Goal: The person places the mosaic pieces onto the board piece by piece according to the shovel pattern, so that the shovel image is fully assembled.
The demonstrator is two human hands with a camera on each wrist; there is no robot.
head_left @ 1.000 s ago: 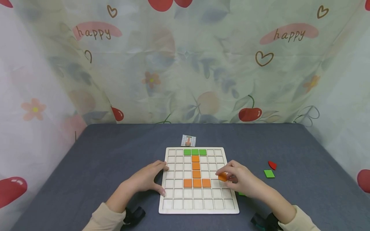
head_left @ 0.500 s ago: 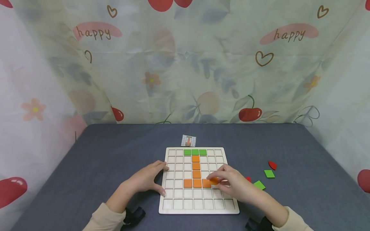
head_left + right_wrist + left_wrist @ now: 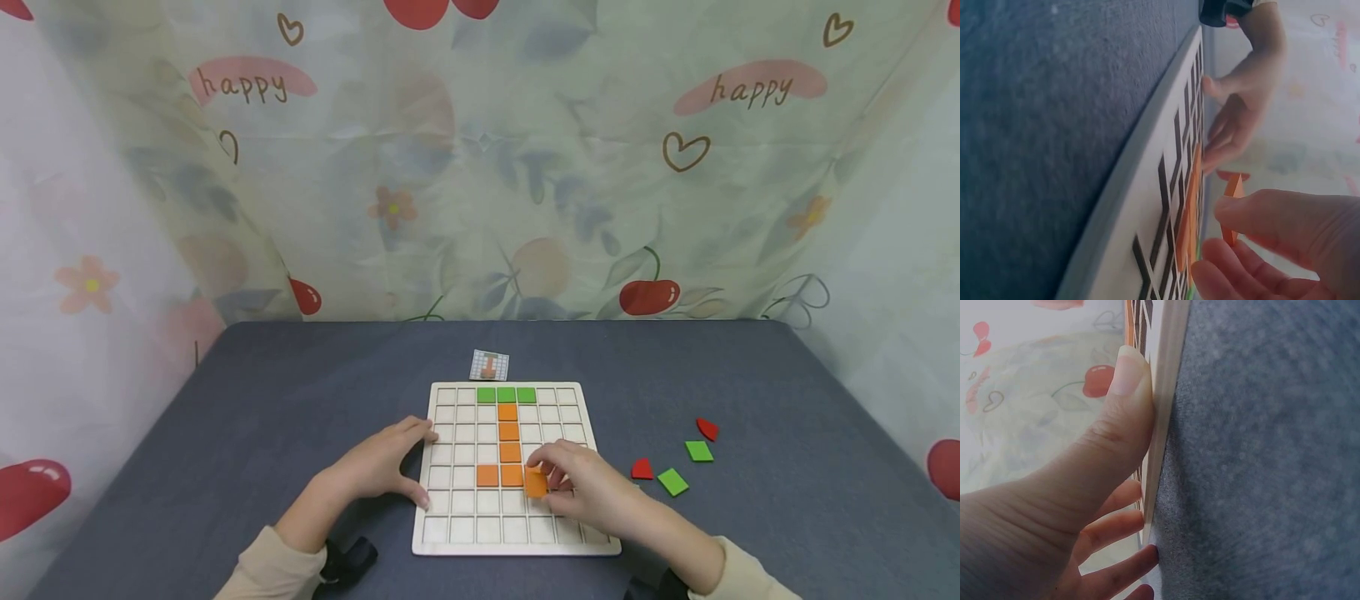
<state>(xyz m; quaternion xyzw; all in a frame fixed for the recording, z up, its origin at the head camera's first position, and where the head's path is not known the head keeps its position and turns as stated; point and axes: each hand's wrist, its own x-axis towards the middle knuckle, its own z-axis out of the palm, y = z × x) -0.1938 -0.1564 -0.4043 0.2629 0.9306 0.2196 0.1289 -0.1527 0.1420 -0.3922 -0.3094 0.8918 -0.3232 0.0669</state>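
A white gridded board (image 3: 517, 543) lies on the table in the head view. It bears green square tiles (image 3: 506, 395) in its top row and orange square tiles (image 3: 508, 432) below, in a column with a crossing row at its foot. My left hand (image 3: 375, 462) rests along the board's left edge, thumb (image 3: 1124, 406) and fingers spread and touching the rim. Over the row's right end, my right hand (image 3: 581, 483) pinches an orange tile (image 3: 536, 483) between thumb and fingers. In the right wrist view the held tile (image 3: 1234, 189) stands tilted, apart from the board.
Loose green tiles (image 3: 699, 452) and red pieces (image 3: 707, 429) lie on the dark table right of the board. A small printed card (image 3: 489, 365) sits behind the board. A patterned cloth (image 3: 480, 167) hangs at the back.
My right hand has moved left and slightly down over the board with the orange tile, uncovering a red and a green piece. The left hand stays in place.
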